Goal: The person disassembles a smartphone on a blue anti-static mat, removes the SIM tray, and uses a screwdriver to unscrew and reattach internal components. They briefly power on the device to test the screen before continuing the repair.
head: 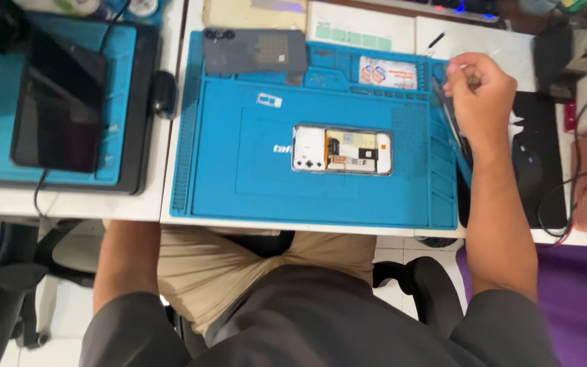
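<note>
Hands: right curled on thin tool, grip unclear | left hidden | ridged rubber mat

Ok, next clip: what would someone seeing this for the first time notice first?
The bright blue silicone work mat fills the white desk's middle, and at its centre lies an opened smartphone with its back removed, white and orange parts exposed. The grey detached back cover sits at the mat's far left corner. The right hand reaches to the mat's far right edge among thin tools; the left hand is below the desk, unseen.
</note>
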